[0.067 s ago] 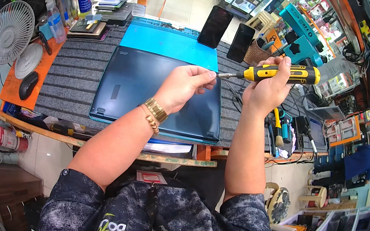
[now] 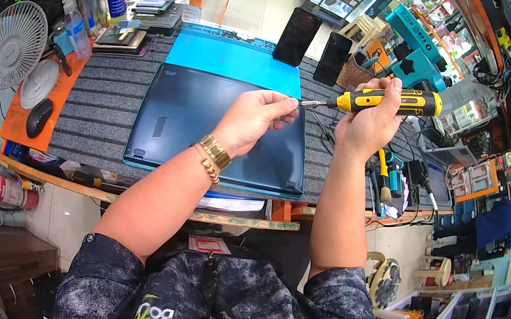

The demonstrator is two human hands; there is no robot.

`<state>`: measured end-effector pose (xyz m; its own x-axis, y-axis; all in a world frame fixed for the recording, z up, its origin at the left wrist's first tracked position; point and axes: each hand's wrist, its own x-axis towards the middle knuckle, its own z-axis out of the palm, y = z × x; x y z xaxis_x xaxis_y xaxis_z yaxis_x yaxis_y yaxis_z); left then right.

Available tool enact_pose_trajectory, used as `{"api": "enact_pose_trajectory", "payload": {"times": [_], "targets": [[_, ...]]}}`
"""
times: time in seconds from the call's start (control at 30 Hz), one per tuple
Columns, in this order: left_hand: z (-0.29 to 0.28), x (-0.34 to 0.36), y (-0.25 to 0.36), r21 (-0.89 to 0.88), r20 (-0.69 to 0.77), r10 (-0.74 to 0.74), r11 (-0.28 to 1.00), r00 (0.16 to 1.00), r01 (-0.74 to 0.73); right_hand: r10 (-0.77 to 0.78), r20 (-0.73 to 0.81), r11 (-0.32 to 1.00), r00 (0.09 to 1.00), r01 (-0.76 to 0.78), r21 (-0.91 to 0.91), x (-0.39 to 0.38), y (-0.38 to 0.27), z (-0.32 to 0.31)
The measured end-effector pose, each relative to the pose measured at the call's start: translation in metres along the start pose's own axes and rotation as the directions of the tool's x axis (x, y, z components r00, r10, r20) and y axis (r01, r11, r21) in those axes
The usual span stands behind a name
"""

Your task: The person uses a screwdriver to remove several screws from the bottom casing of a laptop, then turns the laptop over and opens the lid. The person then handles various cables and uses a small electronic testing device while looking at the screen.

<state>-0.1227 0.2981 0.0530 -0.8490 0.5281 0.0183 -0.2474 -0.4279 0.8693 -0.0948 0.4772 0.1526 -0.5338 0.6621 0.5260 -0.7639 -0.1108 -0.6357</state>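
The right hand (image 2: pixel 370 120) is wrapped in a full grip around the yellow and black electric screwdriver with a thick round plastic handle (image 2: pixel 383 100), and holds it lying almost level in the air above the right edge of the bench (image 2: pixel 99 103). The handle comes out of the fist toward the right, and the thin metal bit (image 2: pixel 312 103) points to the left. The left hand (image 2: pixel 255 116) is raised just beside it, and its thumb and fingertips (image 2: pixel 290 106) are pressed together around the tip of the bit in a pinch; if something small is between them, it is too small to see. The two hands are therefore joined through the tool, both lifted above the dark blue closed laptop that lies with its bottom side up (image 2: pixel 208 123). This laptop rests flat on a grey ribbed mat that covers the bench; it has a narrow vent grille on its left part and small rubber feet at the near corners. Behind it, touching its far edge, lies a bright blue rectangular work mat (image 2: pixel 231 60). On the left wrist there is a gold metal watch (image 2: pixel 214 151) with a gold bracelet next to it. Far left on the bench stand a small white table fan (image 2: pixel 14 44) and a black computer mouse (image 2: pixel 38 118) on an orange pad.
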Motion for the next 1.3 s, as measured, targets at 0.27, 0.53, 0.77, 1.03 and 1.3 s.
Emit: {"api": "enact_pose_trajectory", "payload": {"times": [0.27, 0.53, 0.77, 1.03, 1.3], "targets": [[-0.002, 0.0, 0.0, -0.024, 0.027, -0.016, 1.0, 0.999, 0.017, 0.02, 0.018, 0.999, 1.0, -0.021, 0.024, -0.002, 0.002, 0.0], [0.002, -0.003, 0.008, 0.626, -0.21, 0.29, 0.774, 0.934, -0.1, -0.177, 0.07, 0.941, 0.982, 0.19, -0.28, 0.026, 0.037, -0.007], [0.01, -0.027, -0.01, 0.995, 0.103, 0.236, -0.036, 0.966, -0.097, -0.155, 0.155, 0.805, 0.976, 0.216, -0.553, 0.061, 0.106, -0.041], [0.011, -0.028, -0.008, 0.996, 0.079, 0.215, -0.062, 0.973, -0.067, -0.099, 0.2, 0.841, 0.975, 0.189, -0.507, 0.053, 0.117, -0.038], [0.012, -0.027, -0.01, 0.996, 0.084, 0.206, -0.057, 0.975, -0.074, -0.054, 0.283, 0.858, 0.958, 0.19, -0.478, 0.052, 0.126, -0.033]]}}
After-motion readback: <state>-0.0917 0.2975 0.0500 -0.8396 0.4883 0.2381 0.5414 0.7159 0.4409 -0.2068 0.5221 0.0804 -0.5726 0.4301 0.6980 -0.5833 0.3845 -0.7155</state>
